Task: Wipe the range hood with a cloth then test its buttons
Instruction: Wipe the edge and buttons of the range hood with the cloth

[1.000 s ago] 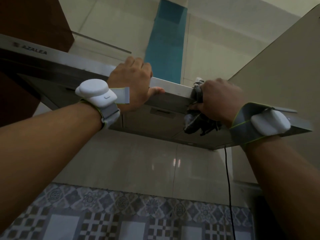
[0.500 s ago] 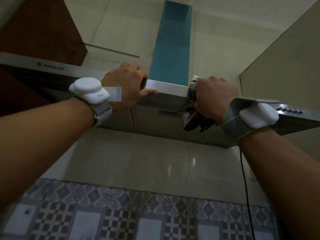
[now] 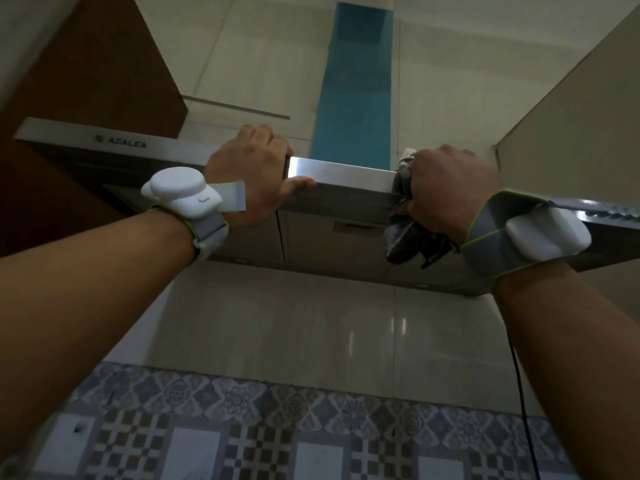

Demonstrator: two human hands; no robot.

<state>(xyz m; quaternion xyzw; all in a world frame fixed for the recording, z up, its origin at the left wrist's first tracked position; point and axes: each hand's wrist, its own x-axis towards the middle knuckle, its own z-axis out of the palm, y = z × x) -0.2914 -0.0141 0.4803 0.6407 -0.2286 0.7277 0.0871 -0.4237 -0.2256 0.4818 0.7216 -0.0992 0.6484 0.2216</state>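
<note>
1. My left hand (image 3: pixel 252 174) grips the hood (image 3: pixel 343 174) by its front lip, fingers curled over the top and thumb under. It looks like a brace only.
2. My right hand (image 3: pixel 446 188) is clenched round the cloth (image 3: pixel 403 237), pressing it on the same lip. The loose end hangs below.
3. The hood's long axis runs left-right. The buttons (image 3: pixel 613 213) sit on the strip past my right wrist, so the right hand is nearer.
4. The strip is flat, shiny steel. The cloth is grey, crumpled and soft.

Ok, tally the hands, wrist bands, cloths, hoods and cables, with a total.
Hands: 2, left hand, right hand
Wrist bands: 2, left wrist band, right wrist band
Cloth: 1
Range hood: 1
Cable: 1
Total: 7
</note>
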